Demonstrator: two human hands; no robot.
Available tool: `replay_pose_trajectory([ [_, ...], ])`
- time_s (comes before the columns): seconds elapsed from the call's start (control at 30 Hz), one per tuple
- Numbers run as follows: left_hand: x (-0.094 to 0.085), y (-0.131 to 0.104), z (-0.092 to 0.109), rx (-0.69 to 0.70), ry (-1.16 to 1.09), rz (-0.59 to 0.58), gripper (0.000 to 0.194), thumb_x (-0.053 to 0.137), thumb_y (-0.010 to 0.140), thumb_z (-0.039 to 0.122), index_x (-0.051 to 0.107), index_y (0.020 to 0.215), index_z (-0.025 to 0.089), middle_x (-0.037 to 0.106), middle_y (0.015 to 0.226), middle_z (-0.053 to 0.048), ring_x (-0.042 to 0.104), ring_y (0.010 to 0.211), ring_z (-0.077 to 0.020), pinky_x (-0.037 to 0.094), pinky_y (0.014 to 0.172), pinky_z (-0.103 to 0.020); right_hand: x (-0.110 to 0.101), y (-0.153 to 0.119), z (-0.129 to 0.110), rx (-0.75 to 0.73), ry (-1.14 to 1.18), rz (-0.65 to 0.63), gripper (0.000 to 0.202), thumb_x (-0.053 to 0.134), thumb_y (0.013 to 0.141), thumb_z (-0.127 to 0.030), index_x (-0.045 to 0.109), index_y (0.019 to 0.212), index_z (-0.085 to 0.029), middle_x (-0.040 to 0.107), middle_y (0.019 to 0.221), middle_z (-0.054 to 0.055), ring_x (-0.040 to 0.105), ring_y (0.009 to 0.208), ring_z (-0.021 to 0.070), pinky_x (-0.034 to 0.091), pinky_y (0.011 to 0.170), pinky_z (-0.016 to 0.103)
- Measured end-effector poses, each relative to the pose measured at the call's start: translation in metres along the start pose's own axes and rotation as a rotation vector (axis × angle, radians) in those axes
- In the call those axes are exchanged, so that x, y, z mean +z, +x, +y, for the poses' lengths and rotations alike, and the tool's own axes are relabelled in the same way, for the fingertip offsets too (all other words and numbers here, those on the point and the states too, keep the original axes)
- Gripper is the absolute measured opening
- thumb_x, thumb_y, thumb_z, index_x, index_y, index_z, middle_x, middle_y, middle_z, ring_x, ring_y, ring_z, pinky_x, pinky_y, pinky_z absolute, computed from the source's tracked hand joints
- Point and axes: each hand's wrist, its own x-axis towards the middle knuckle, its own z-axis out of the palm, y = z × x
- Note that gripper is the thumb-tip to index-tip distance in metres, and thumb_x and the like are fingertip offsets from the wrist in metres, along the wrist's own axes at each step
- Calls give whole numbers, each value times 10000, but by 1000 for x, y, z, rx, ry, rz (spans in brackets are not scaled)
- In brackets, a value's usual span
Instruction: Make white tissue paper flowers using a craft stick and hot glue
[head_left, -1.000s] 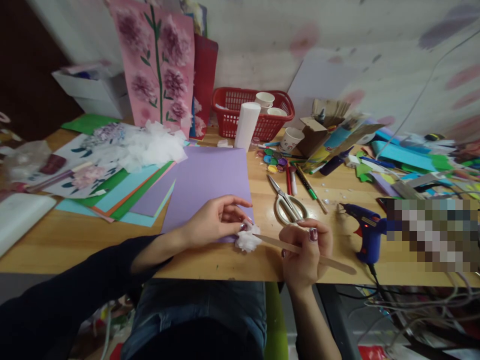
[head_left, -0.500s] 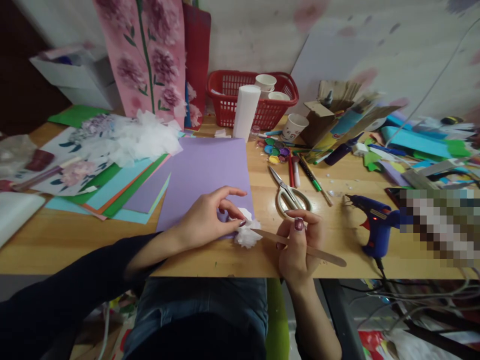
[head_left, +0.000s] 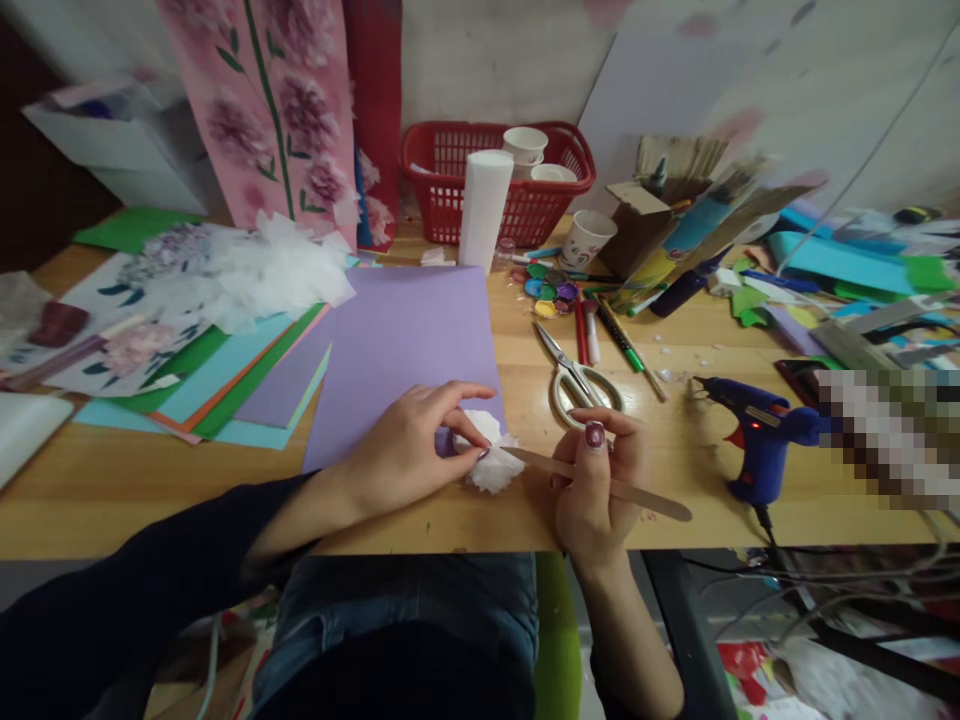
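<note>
My left hand (head_left: 409, 435) pinches the white tissue flower (head_left: 493, 466) between thumb and fingertips, at the lower right corner of the purple sheet (head_left: 405, 340). My right hand (head_left: 600, 480) is closed around a thin flat wooden stick (head_left: 649, 500), whose pointed tip reaches the flower near the left fingertips. Whether the tip presses into the tissue is too small to tell. Just beyond my right hand lie the scissors (head_left: 577, 378), blades pointing away from me.
A blue glue gun (head_left: 765, 440) with a lit red light stands at the right. Coloured papers (head_left: 247, 375) and white tissue flowers (head_left: 277, 275) lie left. Behind are a red basket (head_left: 435, 205), a white roll (head_left: 484, 210), a paper cup (head_left: 589, 240), paints and pens.
The view has shifted slightly. More of the white tissue flower's upper part shows beside my left fingers. Both hands keep nearly the same place and hold.
</note>
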Motion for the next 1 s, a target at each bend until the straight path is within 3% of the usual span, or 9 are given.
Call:
replay_pose_trajectory([
  [0.47, -1, -12, 0, 328, 280, -1, 346, 577, 892, 145, 513, 1231, 173, 757, 888, -11, 644, 822, -185, 411, 782, -316, 2, -2, -3, -50, 63, 4, 125, 472, 971, -295, 577, 994, -232, 451, 496, -91, 380, 347, 69, 278, 342, 185],
  [0.77, 2, -12, -1, 417, 347, 56, 314, 584, 910, 147, 507, 1213, 174, 722, 824, 8, 638, 754, -149, 429, 721, -285, -3, -4, 3, -30, -13, -120, 123, 490, 957, -258, 582, 1039, -245, 434, 576, -79, 400, 411, 63, 311, 380, 185],
  [1.0, -6, -12, -2, 376, 323, 122, 343, 639, 853, 146, 523, 1175, 169, 708, 825, 14, 643, 754, -140, 445, 742, -289, -4, -5, 5, -23, -9, -129, 136, 465, 972, -250, 576, 1050, -252, 430, 575, -74, 385, 422, 74, 308, 384, 190],
])
